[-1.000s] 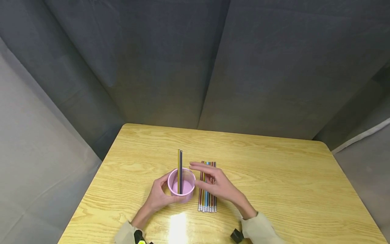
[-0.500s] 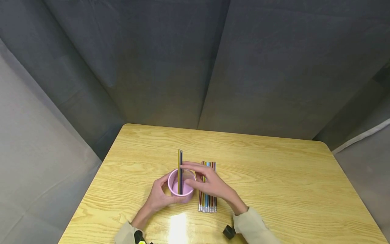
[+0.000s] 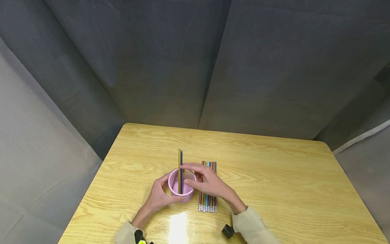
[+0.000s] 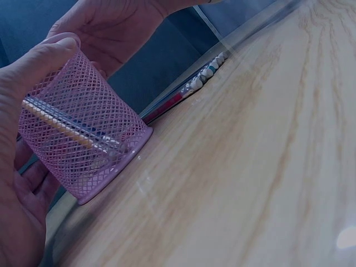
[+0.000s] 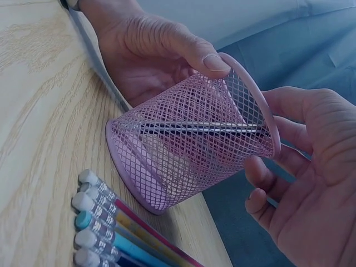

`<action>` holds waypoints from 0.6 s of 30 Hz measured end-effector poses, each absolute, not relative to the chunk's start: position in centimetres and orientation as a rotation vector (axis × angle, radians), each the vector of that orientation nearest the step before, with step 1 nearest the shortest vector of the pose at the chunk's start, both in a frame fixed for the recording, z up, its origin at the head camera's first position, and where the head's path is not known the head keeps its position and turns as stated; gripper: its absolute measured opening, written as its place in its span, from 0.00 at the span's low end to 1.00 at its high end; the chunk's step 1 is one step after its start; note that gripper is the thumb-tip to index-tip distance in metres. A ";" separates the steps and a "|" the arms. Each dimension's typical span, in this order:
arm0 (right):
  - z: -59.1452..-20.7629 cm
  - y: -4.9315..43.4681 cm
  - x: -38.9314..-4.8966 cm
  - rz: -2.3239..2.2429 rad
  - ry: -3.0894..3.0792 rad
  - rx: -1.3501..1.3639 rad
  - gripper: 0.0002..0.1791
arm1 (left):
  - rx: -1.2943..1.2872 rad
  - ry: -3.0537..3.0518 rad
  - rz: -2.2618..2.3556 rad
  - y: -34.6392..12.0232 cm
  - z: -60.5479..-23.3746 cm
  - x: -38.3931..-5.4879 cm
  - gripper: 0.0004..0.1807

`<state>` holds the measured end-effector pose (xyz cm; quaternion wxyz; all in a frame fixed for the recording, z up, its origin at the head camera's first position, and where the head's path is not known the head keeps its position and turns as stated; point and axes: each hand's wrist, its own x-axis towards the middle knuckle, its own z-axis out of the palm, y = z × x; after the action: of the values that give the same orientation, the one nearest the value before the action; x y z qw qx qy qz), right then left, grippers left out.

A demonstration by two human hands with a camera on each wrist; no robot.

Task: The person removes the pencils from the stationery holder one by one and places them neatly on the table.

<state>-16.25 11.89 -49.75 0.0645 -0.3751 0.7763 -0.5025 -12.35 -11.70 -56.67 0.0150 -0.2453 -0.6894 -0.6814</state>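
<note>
A pink mesh pencil cup (image 3: 189, 197) stands on the table, with two pencils (image 3: 180, 156), one yellow and one dark blue, leaning upright in it. My left hand (image 3: 161, 193) grips the cup from the left, its thumb along the near side and at the rim in the left wrist view. My right hand (image 3: 210, 181) reaches over the right rim, index finger straight at the pencils, thumb over the cup's opening. In the right wrist view the right fingers (image 5: 289, 103) lie close about the rim. Just beneath that hand is a row of pencils (image 3: 208, 203).
The row of several pencils lies flat right of the cup, white and teal erasers (image 5: 83, 219) toward me. The wooden table (image 3: 274, 176) extends right and back. Dark grey curtains (image 3: 259, 67) hang behind it.
My right hand has moved left, from above the row of pencils to over the cup's right rim and up to the standing pencils. The left hand and cup have hardly moved.
</note>
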 end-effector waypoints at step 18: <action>-49.8 12.5 -16.5 -1.570 2.385 -1.154 0.29 | -0.729 -2.187 -2.105 -11.8 -56.7 -12.4 0.50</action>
<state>-16.48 12.48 -49.78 0.0309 -0.3744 0.7742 -0.5094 -12.39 -11.79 -56.75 0.0098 -0.2335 -0.7006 -0.6742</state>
